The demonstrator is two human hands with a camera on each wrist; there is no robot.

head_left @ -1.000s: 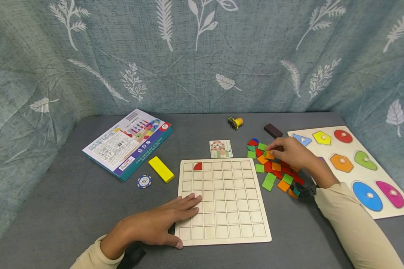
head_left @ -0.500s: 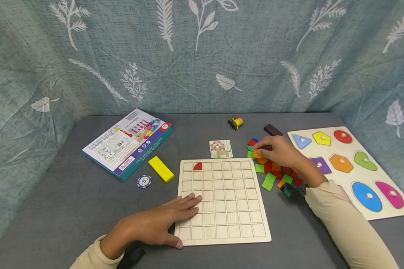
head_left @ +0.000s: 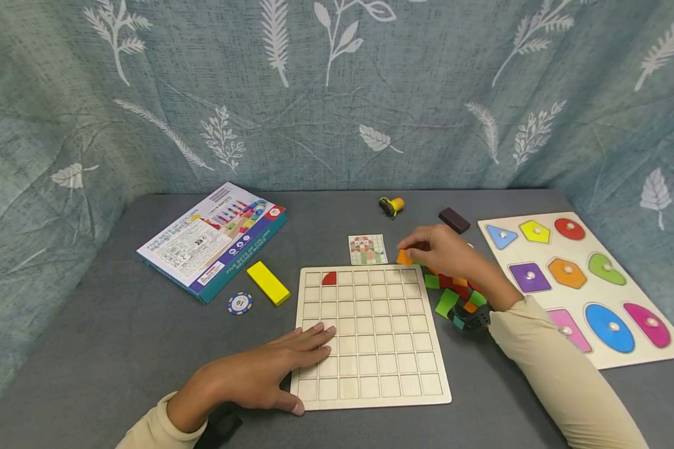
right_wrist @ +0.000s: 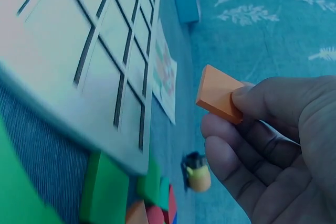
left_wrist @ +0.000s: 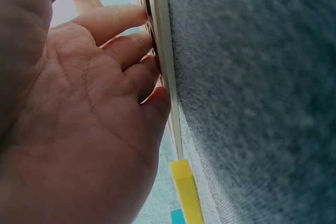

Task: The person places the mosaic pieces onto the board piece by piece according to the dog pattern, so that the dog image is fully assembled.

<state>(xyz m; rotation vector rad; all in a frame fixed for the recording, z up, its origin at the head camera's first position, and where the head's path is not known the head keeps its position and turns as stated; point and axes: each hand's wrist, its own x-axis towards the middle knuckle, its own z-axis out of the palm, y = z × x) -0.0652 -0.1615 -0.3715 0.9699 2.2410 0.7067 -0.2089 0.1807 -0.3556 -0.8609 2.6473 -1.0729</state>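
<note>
My right hand (head_left: 444, 251) pinches an orange square tile (right_wrist: 219, 92) between thumb and fingers, by the far right corner of a wooden grid board (head_left: 365, 337). A red quarter-circle tile (head_left: 329, 278) lies in the board's far row, second cell from the left. Spread over the board's near left edge, my left hand (head_left: 258, 374) rests with straight fingers, also seen against the board's edge in the left wrist view. A small picture card (head_left: 367, 249) lies just beyond the board. The pile of red, green and orange tiles (head_left: 448, 302) is partly hidden under my right hand and wrist.
A shape puzzle board (head_left: 581, 280) lies at the right. Leftward are a boxed set (head_left: 213, 240), a yellow block (head_left: 268, 284) and a poker chip (head_left: 239, 303). A dark block (head_left: 454, 220) and a small yellow-black figure (head_left: 391, 206) lie at the back.
My right hand has moved left from the tile pile toward the board's far right corner, carrying the orange tile. The left hand has stayed on the board.
</note>
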